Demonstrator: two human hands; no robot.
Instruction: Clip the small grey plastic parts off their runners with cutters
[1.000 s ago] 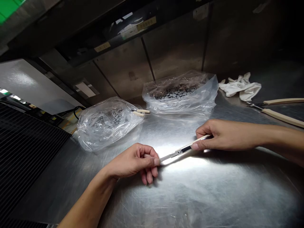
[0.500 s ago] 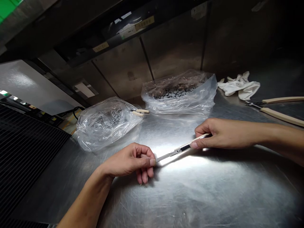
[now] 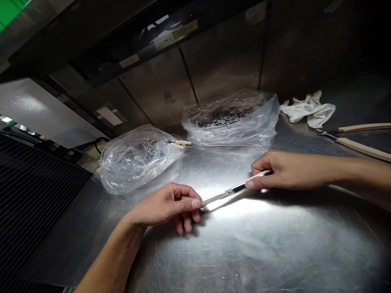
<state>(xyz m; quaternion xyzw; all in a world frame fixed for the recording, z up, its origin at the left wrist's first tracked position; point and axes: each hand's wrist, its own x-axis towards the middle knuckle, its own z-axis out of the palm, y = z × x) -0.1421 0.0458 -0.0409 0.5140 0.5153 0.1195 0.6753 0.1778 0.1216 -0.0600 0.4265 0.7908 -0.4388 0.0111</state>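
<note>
A slim snap-off utility knife [image 3: 233, 190] with its long blade out spans the gap between my two hands over the metal table. My right hand [image 3: 271, 173] is closed around the handle, thumb along its side near the dark slider. At the other end, the thumb and index finger of my left hand [image 3: 174, 205] pinch together at the blade's tip. The other left fingers curl loosely below. Whether a small piece also sits in that pinch is hidden by the fingertips.
Behind my hands lie a clear plastic bag [image 3: 137, 171] and a second clear bag [image 3: 232, 134], both with small grey pieces. Cream-handled pliers [image 3: 181, 143] rest by the first bag; larger pliers [image 3: 362, 148] and white gloves [image 3: 311, 110] lie right on the metal table [image 3: 259, 252].
The knife and both hands have shifted very slightly; the left fingertips sit a touch higher and further right. Both grips are the same.
</note>
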